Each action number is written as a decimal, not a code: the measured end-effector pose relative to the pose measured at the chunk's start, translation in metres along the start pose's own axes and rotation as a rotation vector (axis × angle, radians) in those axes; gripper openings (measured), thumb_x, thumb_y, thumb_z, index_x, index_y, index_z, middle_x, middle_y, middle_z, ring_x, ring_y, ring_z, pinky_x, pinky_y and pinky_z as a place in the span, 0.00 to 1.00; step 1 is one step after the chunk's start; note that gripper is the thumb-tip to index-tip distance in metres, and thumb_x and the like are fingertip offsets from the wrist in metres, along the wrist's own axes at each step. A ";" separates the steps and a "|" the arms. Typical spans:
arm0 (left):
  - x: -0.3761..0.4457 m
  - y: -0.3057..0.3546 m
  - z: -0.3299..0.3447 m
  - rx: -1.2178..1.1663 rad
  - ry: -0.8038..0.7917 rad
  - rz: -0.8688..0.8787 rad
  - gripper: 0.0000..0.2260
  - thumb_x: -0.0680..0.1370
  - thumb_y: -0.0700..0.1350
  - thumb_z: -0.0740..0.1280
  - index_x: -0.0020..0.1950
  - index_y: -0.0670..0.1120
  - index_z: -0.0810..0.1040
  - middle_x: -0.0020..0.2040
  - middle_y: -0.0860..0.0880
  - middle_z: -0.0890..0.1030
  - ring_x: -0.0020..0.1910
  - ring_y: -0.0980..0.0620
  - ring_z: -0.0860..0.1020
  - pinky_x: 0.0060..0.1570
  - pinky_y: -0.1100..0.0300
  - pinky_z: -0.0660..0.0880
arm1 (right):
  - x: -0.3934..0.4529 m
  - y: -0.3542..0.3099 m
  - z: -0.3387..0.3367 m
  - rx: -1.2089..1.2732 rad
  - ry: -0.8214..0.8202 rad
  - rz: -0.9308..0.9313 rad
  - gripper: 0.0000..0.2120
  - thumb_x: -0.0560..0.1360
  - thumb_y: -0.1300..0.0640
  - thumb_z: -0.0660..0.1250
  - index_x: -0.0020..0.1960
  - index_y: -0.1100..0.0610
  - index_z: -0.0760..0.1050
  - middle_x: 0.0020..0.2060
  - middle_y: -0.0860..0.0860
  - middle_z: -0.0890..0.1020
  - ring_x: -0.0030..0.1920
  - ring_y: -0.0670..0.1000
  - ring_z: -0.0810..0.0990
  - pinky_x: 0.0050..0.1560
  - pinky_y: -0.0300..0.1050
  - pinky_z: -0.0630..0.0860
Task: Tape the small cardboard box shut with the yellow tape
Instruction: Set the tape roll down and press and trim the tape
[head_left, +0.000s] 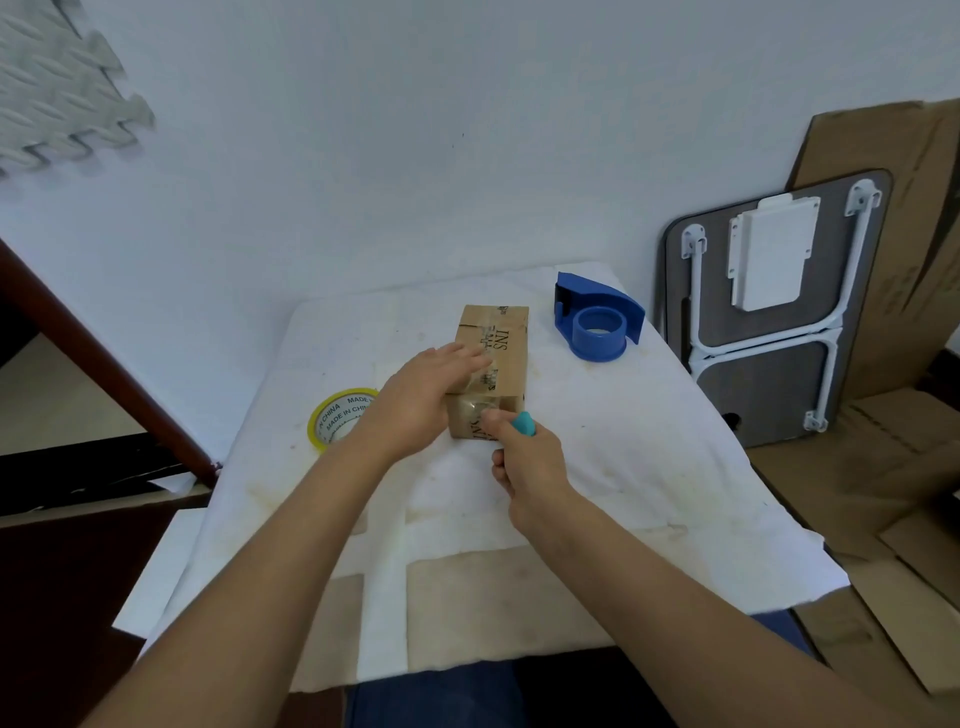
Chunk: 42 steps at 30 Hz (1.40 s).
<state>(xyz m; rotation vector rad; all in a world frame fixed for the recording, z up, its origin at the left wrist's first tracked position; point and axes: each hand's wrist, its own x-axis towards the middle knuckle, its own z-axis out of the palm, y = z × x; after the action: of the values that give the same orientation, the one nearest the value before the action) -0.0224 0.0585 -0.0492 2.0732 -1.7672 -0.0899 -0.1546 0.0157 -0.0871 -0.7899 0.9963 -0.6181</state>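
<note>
The small cardboard box lies lengthwise in the middle of the white-covered table, with shiny tape along its top and down its near end. My left hand rests flat on the box's top and left side, fingers spread. My right hand is closed around a small teal tool, whose tip touches the box's near end by the tape. The yellow tape roll lies flat on the table left of the box, partly behind my left wrist.
A blue tape dispenser stands at the table's far right. The white cloth covers the table. A folded table and flattened cardboard lean on the right. A dark wooden rail runs along the left.
</note>
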 end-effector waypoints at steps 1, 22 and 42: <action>0.002 0.000 -0.002 0.031 -0.063 0.007 0.33 0.71 0.25 0.56 0.73 0.49 0.69 0.75 0.51 0.67 0.75 0.50 0.63 0.71 0.56 0.58 | 0.001 0.000 -0.002 -0.005 0.003 -0.013 0.04 0.75 0.57 0.70 0.50 0.55 0.78 0.35 0.52 0.74 0.28 0.45 0.68 0.30 0.36 0.71; -0.012 0.019 0.013 0.294 -0.086 -0.119 0.33 0.75 0.35 0.60 0.78 0.54 0.58 0.79 0.54 0.58 0.73 0.48 0.66 0.66 0.56 0.65 | 0.004 -0.009 -0.029 -0.202 -0.106 -0.114 0.04 0.73 0.63 0.69 0.42 0.56 0.76 0.30 0.50 0.72 0.28 0.46 0.66 0.28 0.36 0.67; -0.007 0.008 0.034 0.314 0.155 -0.081 0.19 0.79 0.59 0.60 0.65 0.52 0.78 0.67 0.55 0.77 0.66 0.52 0.76 0.56 0.53 0.73 | 0.025 0.015 -0.029 -0.330 0.043 -0.330 0.05 0.73 0.55 0.71 0.43 0.53 0.74 0.39 0.52 0.78 0.36 0.48 0.73 0.44 0.45 0.75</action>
<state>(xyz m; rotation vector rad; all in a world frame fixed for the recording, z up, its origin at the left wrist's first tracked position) -0.0421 0.0550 -0.0790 2.2974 -1.6900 0.3379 -0.1691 -0.0035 -0.1210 -1.2542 1.0289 -0.7653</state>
